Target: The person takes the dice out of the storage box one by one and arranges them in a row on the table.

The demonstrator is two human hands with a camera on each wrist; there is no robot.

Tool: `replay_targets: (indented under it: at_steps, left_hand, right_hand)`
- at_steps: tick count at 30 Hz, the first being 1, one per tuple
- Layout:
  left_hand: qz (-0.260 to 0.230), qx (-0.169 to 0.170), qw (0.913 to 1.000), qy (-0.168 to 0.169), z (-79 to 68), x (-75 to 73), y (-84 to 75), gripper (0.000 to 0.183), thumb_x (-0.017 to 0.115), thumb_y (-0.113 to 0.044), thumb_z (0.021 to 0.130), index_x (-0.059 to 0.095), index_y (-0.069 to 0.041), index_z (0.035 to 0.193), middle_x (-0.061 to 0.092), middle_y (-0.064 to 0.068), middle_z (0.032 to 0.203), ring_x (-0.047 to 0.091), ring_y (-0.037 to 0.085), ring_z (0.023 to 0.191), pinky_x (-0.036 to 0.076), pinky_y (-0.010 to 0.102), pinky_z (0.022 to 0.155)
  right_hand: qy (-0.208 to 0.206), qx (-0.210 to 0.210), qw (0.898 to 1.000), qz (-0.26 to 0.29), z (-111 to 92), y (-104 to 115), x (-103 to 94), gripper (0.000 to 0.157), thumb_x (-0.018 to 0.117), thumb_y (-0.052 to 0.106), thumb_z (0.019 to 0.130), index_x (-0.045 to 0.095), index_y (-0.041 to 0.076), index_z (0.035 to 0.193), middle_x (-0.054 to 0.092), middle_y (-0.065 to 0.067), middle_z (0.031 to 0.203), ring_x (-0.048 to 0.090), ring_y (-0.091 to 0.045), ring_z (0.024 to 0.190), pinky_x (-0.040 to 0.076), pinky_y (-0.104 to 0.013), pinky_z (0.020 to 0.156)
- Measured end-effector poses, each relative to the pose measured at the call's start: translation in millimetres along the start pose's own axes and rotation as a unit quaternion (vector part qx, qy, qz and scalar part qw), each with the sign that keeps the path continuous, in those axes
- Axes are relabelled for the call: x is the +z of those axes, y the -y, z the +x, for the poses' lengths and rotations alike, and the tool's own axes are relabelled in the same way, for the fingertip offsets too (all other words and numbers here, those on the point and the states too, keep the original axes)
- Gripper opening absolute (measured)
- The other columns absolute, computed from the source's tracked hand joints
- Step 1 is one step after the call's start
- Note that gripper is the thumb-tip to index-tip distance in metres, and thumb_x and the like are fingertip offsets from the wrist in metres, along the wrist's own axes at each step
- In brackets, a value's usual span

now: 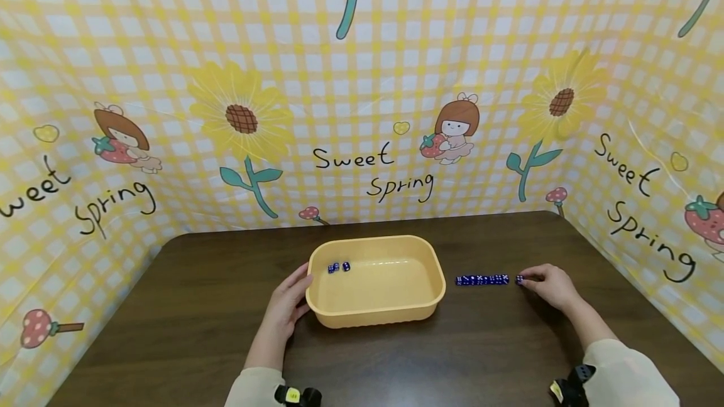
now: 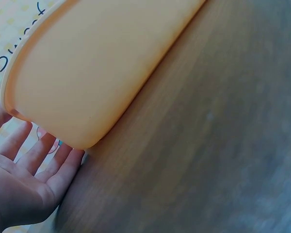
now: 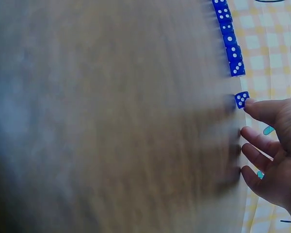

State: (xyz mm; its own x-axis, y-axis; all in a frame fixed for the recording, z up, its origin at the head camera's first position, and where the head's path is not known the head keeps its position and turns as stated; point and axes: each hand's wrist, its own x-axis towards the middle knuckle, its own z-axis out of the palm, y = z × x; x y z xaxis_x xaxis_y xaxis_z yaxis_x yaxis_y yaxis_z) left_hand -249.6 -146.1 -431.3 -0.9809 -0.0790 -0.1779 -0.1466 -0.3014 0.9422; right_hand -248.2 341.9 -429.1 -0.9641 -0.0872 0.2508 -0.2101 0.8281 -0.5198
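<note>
My left hand (image 1: 285, 301) rests against the left end of a yellow plastic basin (image 1: 376, 319), its fingers (image 2: 36, 153) spread along the outer wall and up at the rim. Inside the basin, near its left end, lie a few small blue dice (image 1: 346, 266) with white dots. To the right of the basin, a straight row of blue dice (image 1: 482, 280) stands on the table. Just past the right end of that row, my right hand (image 1: 550, 286) holds a single blue die (image 3: 241, 99) at its fingertips, the other fingers spread on the table. A small gap separates this die from the row.
The dark wooden table (image 1: 170, 319) carries the basin and dice. A yellow checked cloth (image 1: 351, 93) printed with flowers and figures hangs behind the table and along both sides. Each sleeve has a black wrist device (image 1: 572, 387) near the cuff.
</note>
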Motion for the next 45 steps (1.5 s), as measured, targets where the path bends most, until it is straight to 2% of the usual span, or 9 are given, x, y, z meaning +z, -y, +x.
replay_targets:
  at_steps: [5,12,27,45]
  left_hand:
    - [-0.001,0.001,1.0,-0.002,0.6,-0.3,0.2,0.049,0.058,-0.015,0.082,0.042,-0.006,0.128,0.046,0.012,0.124,0.05,0.02,0.1,0.043,0.035,0.073]
    - [0.003,-0.003,1.0,-0.002,0.3,-0.3,-0.3,0.048,0.058,-0.015,0.082,0.043,-0.007,0.127,0.044,0.012,0.125,0.05,0.02,0.101,0.042,0.035,0.073]
    - [0.004,-0.003,1.0,-0.003,0.1,-1.2,2.2,0.048,0.057,-0.014,0.082,0.043,-0.007,0.127,0.044,0.013,0.125,0.049,0.021,0.102,0.043,0.035,0.073]
    - [0.007,-0.004,1.0,-0.002,0.9,-1.8,1.5,0.048,0.057,-0.015,0.083,0.043,-0.008,0.128,0.044,0.012,0.126,0.05,0.02,0.101,0.043,0.035,0.073]
  right_hand:
    - [-0.006,-0.013,1.0,-0.014,2,3,2.5,0.012,0.063,0.004,0.073,0.066,-0.002,0.083,0.058,-0.021,0.086,0.049,-0.041,0.087,0.036,-0.05,0.073]
    - [0.006,0.015,0.999,-0.043,3,7,4.7,0.014,0.062,0.009,0.074,0.067,0.004,0.087,0.055,-0.023,0.097,0.045,-0.046,0.091,0.035,-0.056,0.063]
    - [0.012,0.031,0.999,-0.037,9,8,7.6,0.015,0.059,0.008,0.075,0.066,0.005,0.087,0.054,-0.023,0.099,0.044,-0.047,0.092,0.031,-0.057,0.062]
    - [0.011,0.031,0.999,-0.032,17,8,9.8,0.017,0.053,0.006,0.077,0.068,0.01,0.084,0.057,-0.017,0.099,0.047,-0.041,0.094,0.033,-0.052,0.062]
